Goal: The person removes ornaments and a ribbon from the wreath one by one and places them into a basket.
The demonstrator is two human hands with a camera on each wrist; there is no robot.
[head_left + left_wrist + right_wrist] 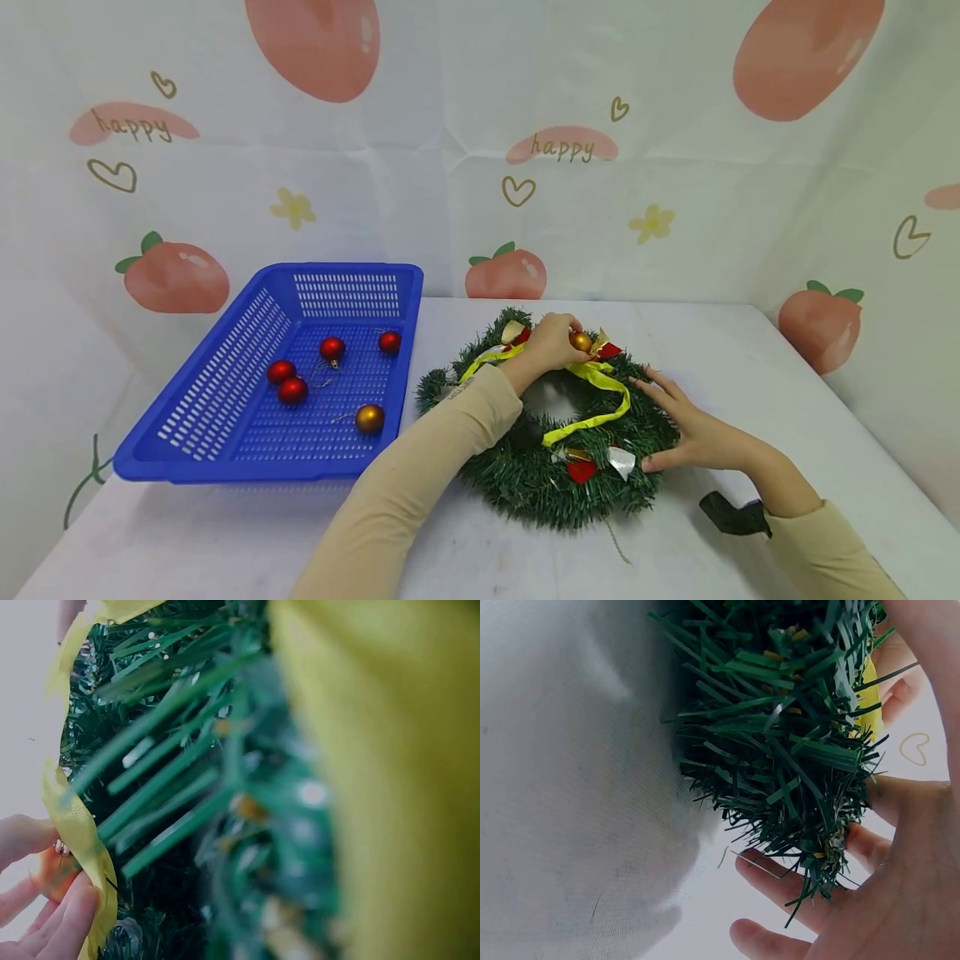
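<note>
A green wreath (pixel 570 504) lies on the white table, with a yellow ribbon (pixel 600 419) looped over it and red, white and gold bows about it. My left hand (pixel 547 343) reaches across to its far side and pinches a gold bauble (pixel 581 341) beside the ribbon. In the left wrist view, fingers and thumb close round the bauble (pixel 54 876) right at the ribbon (pixel 79 825). My right hand (pixel 701 433) rests against the wreath's right edge, fingers spread. Seen from the right wrist, fingers (pixel 780 889) lie along the outer greenery (pixel 780 757).
A blue plastic basket (pixel 142 454) stands at the left, holding several red baubles (pixel 332 348) and one gold bauble (pixel 370 418). A thin string (pixel 617 542) trails from the wreath's near side. Behind the table hangs a white printed cloth (pixel 420 208).
</note>
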